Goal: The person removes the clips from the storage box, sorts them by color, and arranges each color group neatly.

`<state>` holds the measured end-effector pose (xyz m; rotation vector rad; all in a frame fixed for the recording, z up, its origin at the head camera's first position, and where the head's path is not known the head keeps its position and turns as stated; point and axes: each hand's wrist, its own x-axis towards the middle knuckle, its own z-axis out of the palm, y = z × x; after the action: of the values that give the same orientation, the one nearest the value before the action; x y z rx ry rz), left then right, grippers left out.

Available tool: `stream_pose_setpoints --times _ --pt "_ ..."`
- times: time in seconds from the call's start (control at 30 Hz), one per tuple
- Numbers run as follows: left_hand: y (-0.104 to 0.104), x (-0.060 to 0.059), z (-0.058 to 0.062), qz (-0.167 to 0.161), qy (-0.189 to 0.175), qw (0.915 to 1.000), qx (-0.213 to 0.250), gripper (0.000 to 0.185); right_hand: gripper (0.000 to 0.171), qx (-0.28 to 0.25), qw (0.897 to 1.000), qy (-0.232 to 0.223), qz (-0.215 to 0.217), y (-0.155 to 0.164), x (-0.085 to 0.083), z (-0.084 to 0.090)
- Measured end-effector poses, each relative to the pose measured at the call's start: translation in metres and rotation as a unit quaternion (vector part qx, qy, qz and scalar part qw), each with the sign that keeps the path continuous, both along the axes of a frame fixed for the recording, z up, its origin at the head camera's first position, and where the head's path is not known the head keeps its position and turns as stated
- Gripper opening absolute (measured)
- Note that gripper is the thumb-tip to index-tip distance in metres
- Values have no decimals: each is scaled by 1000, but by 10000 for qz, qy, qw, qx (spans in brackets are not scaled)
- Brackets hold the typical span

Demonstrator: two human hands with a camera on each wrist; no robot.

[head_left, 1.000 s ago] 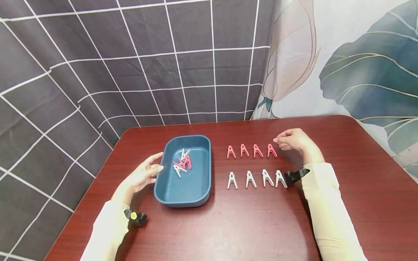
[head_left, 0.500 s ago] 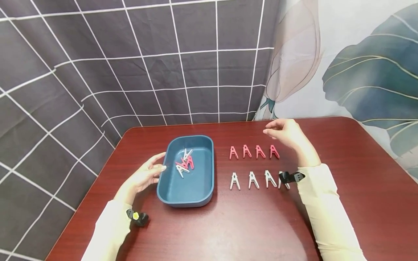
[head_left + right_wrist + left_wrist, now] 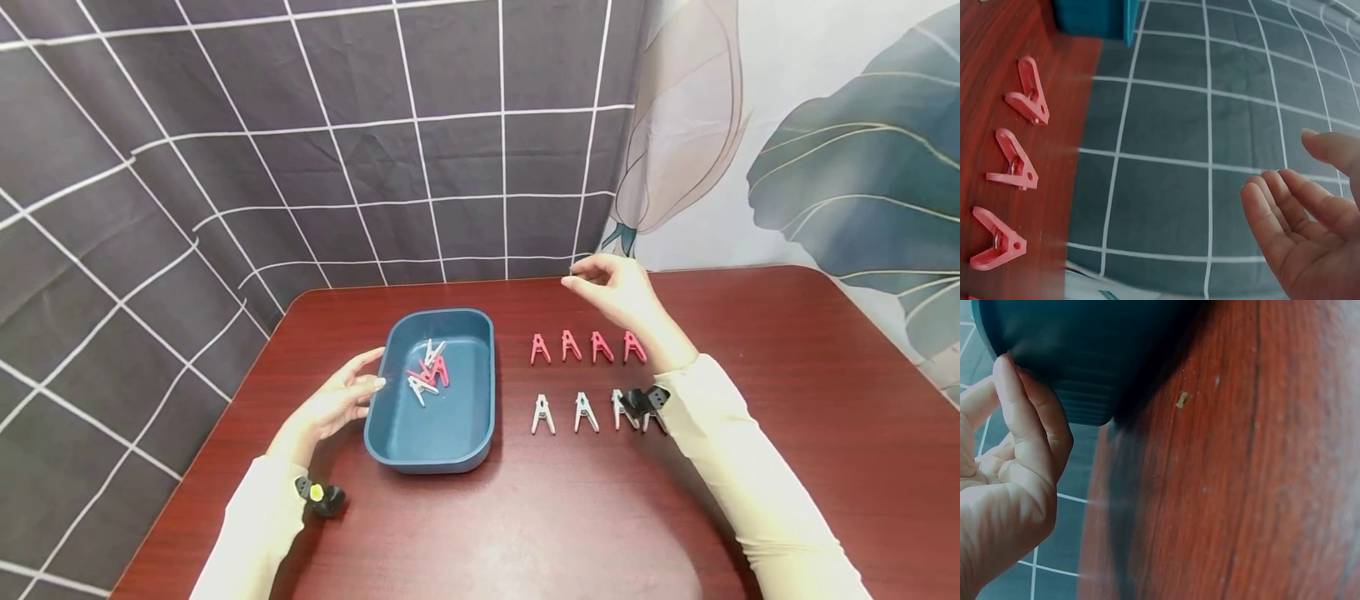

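A blue tray on the dark red table holds several pink and white clothespins. My left hand rests against the tray's left wall with relaxed fingers; in the left wrist view a fingertip touches the tray. My right hand hovers above the table, behind a row of pink clothespins, fingers loosely bent and empty. In the right wrist view its fingers hold nothing, and pink clothespins lie below. A row of white clothespins lies nearer me.
A dark grid-pattern curtain hangs behind the table, with a leaf-print wall at the right. My right wrist camera covers the rightmost white clothespins. The table's far edge runs just behind the right hand.
My right hand has lifted away from the rightmost pink clothespin and moved left and farther back. The left hand stays at the tray.
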<state>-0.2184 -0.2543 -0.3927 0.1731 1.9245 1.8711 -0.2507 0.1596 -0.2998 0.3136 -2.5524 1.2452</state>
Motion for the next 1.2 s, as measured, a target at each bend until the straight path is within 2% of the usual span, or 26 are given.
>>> stream_pose_setpoints --times 0.13,0.37,0.7,0.93,1.2 --pt "4 3 8 -27 -97 9999 54 66 28 218 9996 7 194 -11 -3 3" --pt "-2 -5 -6 14 -5 10000 -67 64 30 621 9965 7 562 -36 -9 4" --pt "-2 -4 -7 31 104 9997 -216 64 29 1316 9828 276 1269 -72 -11 5" --pt "-2 -5 -6 62 110 9995 -281 63 30 1608 9756 118 1487 -97 -11 5" --pt "-3 -4 -7 79 88 9997 -208 62 32 1728 9717 -49 1607 -120 -8 -9"
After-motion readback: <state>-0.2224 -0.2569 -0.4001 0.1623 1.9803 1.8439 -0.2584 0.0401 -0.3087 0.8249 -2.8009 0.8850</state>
